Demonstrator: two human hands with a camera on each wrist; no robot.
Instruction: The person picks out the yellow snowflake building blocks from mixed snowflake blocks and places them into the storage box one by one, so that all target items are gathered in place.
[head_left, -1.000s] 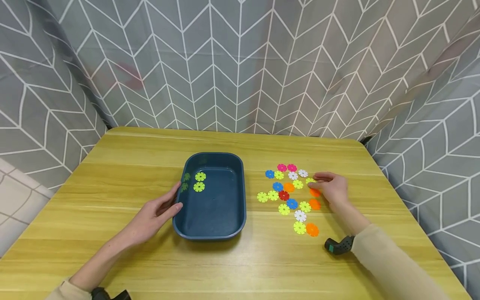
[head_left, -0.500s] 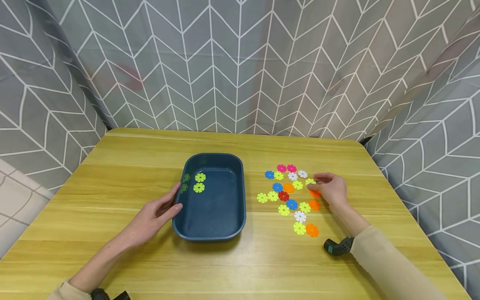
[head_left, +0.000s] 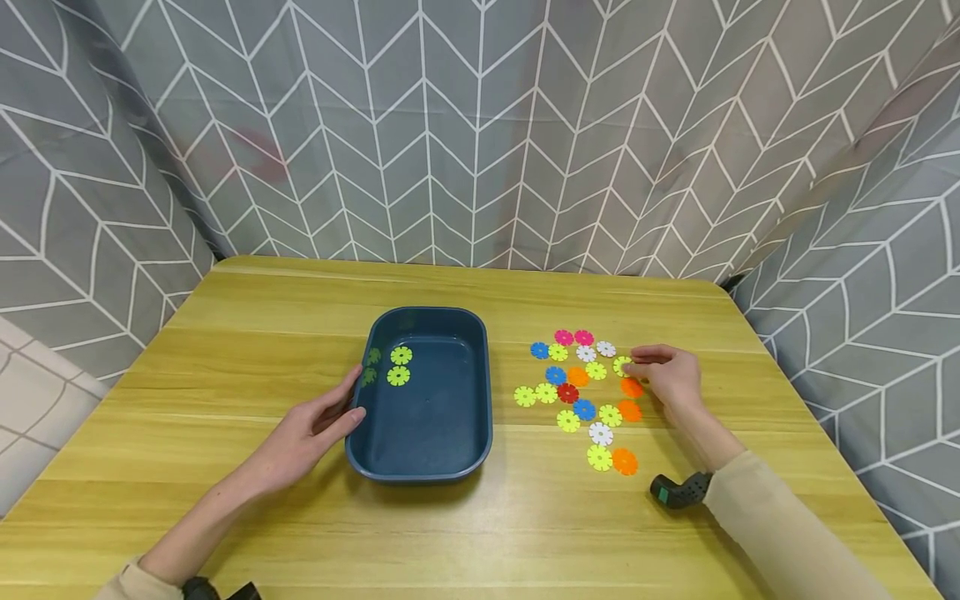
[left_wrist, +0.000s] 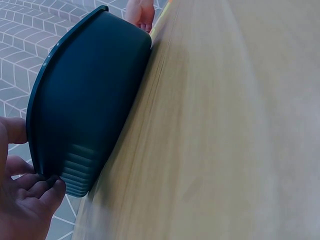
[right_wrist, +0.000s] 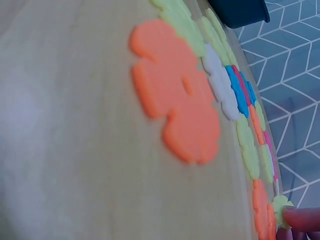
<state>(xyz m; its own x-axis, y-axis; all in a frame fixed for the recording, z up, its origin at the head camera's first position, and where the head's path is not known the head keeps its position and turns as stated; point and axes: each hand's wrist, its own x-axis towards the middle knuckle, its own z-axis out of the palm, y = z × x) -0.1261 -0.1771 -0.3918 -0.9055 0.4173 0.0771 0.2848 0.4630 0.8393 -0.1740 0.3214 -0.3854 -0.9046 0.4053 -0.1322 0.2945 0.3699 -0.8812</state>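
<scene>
A dark blue plastic tub stands mid-table with two yellow-green snowflake discs on its floor. My left hand holds its left side, thumb at the rim and fingers against the outer wall, as the left wrist view shows at the tub's end. To the right, my right hand pinches a yellow-green snowflake disc by its edge. The right wrist view has that disc between thumb and fingers, tilted up at the far end of the group.
Several notched discs lie flat left of and below the right hand: a red disc, a blue disc, a white disc, an orange disc, plus pink and yellow-green ones. A patterned grey curtain hangs behind the wooden table.
The yellow-green disc at my right fingertips has tipped up from lying flatter, and the right hand has shifted slightly right. My left hand and the tub stay put.
</scene>
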